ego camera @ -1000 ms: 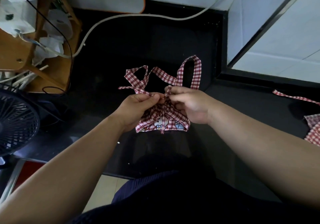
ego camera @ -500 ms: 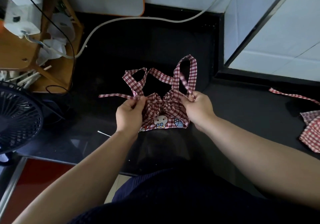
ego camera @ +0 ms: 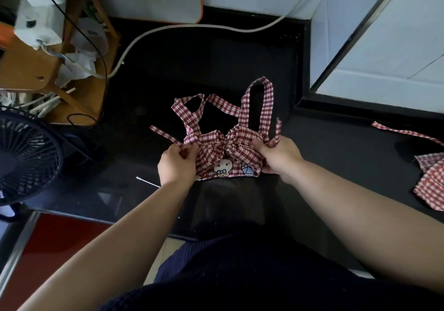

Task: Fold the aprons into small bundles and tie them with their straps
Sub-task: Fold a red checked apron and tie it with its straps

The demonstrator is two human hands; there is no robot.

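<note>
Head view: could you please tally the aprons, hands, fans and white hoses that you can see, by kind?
Aprons: 2, the held apron and the spare apron
Hands: 2, the left hand and the right hand
Fans: 1, the fan
White hoses: 1, the hose
Total: 6

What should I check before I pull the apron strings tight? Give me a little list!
1. Left hand pinches the left strap: ok.
2. Right hand pinches the right strap: ok.
3. Apron bundle is folded small and lies on the black counter: ok.
4. Straps cinch the bundle at its middle, at the knot: ok.
5. Knot is tight enough to hold: cannot tell.
6. Neck loop is tucked in: not ok, it lies loose beyond the bundle.
</note>
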